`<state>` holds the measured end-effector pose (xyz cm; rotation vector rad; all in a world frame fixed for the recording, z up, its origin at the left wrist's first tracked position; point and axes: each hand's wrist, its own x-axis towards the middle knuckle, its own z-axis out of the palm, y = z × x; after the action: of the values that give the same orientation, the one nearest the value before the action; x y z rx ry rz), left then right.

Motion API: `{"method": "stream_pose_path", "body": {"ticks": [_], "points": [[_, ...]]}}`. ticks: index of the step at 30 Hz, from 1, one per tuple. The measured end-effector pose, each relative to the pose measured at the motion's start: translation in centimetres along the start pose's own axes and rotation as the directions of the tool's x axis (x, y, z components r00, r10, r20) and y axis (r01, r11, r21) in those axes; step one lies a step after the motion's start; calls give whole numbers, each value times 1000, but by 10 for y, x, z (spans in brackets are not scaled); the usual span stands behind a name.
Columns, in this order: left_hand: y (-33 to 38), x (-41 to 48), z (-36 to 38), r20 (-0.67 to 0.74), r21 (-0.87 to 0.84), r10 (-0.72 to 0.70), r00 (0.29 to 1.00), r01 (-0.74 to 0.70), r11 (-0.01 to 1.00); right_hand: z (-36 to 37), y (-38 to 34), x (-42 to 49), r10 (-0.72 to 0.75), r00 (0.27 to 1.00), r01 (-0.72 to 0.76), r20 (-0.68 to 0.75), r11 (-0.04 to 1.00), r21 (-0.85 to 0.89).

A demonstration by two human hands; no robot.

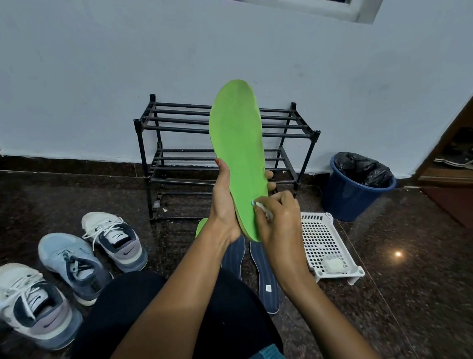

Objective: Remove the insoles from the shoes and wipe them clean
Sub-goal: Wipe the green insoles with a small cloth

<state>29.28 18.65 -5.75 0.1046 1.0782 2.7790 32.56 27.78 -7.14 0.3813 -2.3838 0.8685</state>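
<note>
From my end: L hand (pixel 224 208) grips the green insole (pixel 238 145) near its heel end, thumb and fingers wrapped round the edges, holding it upright in front of the shoe rack (pixel 168 122). R hand (pixel 278 221) pinches a white wipe (pixel 261 208) against the insole's lower part (heel area). Navy insoles (pixel 265 273) lie on the floor nearer me than the rack. Sneakers (pixel 72 266) sit left of it, w/ white basket (pixel 319 238) and blue bin (pixel 347 201) to its right.

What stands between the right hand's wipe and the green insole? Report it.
Nothing visible. The right hand presses the wipe straight onto the insole near its lower end, and the left hand holds the insole upright from the other edge.
</note>
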Motion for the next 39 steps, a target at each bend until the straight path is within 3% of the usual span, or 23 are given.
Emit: {"method": "stream_pose_path", "body": {"ticks": [12,22,33,39], "points": [[-1,1,1,-2,-91,21,1000,-21,996,-8,-2,-15,-63,991,42,119,984,171],[1,-1,2,7,-33,16,1000,-16,999,-8,3,-2,-64,997,63,44,997,34],[0,0,1,-20,-56,28,999,-29,998,-14,6,-16,-132,981,123,145,990,69],[1,-2,3,-27,-13,34,999,-35,999,-13,13,1,-101,992,102,69,995,-5]]}}
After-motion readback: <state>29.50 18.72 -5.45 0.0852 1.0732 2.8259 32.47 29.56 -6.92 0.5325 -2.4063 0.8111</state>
